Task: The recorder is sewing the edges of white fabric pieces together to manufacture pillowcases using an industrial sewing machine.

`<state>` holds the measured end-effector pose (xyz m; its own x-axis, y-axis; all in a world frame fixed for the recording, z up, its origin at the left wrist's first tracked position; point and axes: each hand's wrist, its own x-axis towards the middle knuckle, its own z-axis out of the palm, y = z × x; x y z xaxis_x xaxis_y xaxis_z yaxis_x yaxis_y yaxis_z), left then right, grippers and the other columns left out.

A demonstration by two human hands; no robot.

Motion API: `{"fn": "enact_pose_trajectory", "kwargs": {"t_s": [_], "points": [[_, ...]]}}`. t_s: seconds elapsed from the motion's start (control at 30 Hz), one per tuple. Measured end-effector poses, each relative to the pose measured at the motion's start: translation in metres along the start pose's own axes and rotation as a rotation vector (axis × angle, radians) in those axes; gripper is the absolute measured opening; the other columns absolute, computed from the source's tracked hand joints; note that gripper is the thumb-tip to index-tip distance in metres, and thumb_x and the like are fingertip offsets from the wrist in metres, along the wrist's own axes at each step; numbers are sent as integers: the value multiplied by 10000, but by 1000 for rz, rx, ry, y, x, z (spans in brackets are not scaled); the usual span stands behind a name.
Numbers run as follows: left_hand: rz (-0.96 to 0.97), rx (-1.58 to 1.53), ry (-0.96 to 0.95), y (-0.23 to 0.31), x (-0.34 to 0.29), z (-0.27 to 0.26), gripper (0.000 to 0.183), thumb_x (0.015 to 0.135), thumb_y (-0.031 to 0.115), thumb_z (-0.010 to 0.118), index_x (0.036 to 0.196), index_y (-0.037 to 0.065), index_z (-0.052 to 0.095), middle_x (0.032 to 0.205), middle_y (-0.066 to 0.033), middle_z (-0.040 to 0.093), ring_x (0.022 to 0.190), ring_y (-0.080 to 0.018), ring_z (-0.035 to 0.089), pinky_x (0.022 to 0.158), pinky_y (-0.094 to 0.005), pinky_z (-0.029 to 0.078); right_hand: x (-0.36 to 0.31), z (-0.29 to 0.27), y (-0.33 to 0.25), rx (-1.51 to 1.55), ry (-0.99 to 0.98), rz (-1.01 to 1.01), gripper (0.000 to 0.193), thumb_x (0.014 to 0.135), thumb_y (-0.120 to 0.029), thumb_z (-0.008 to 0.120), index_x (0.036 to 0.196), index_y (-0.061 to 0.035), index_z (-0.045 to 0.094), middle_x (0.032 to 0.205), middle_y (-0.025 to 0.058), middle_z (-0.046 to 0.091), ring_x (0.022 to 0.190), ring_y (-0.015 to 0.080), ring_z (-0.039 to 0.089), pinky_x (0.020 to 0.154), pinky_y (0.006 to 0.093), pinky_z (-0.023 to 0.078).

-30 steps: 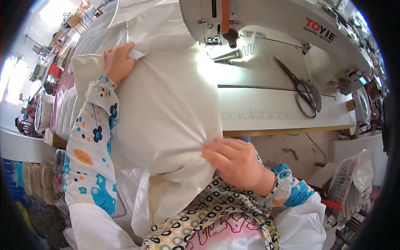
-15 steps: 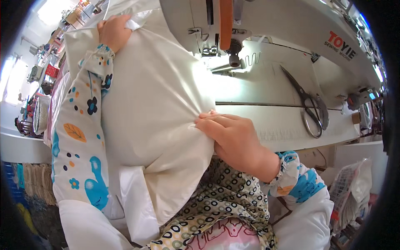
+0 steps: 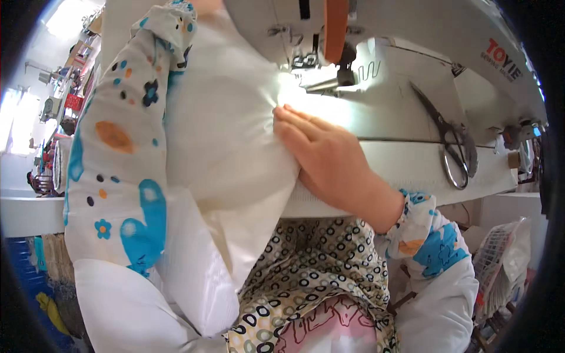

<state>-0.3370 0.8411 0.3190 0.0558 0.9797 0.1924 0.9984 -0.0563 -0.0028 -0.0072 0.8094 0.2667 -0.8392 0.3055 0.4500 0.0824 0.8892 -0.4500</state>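
A large piece of glossy white fabric (image 3: 229,135) covers the left part of the sewing machine's bed and hangs over the front edge onto my lap. My right hand (image 3: 329,153) grips its right edge, fingertips just in front of the brightly lit presser foot area (image 3: 306,62); small creases run out from the grip. Only a strip of my left hand (image 3: 207,5) shows at the top, beyond the patterned sleeve cover, over the fabric's far part. Its fingers are out of the picture.
The sewing machine's arm (image 3: 412,35) spans the top right. Black-handled scissors (image 3: 450,141) lie on the bed at right, beside a pale ruled strip (image 3: 406,170). A basket of white material (image 3: 500,259) stands at lower right. Rows of machines and goods line the far left.
My right hand has moved away from me, toward the presser foot, with the fabric's edge. My left hand has also slid farther away, mostly out of the picture. The view has shifted slightly.
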Motion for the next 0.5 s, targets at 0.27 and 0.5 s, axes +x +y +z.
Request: {"fn": "enact_pose_trajectory", "kwargs": {"t_s": [0.27, 0.5], "points": [[-124, -579, -260, 224, -276, -128, 479, 834, 325, 723, 1199, 38, 606, 950, -164, 657, 1066, -299, 591, 940, -409, 463, -38, 7, -75, 314, 188, -111, 312, 812, -27, 635, 1109, -8, 538, 1043, 153, 599, 980, 324, 598, 852, 374, 499], [-169, -599, -261, 313, -365, -165, 168, 744, 22, 724, 900, 51, 668, 788, -99, 597, 760, -291, 580, 662, -380, 448, -180, -1, -169, 1106, -404, 269, 582, 786, -121, 777, 1250, -25, 438, 1199, 111, 517, 1111, 221, 534, 934, 358, 458]]}}
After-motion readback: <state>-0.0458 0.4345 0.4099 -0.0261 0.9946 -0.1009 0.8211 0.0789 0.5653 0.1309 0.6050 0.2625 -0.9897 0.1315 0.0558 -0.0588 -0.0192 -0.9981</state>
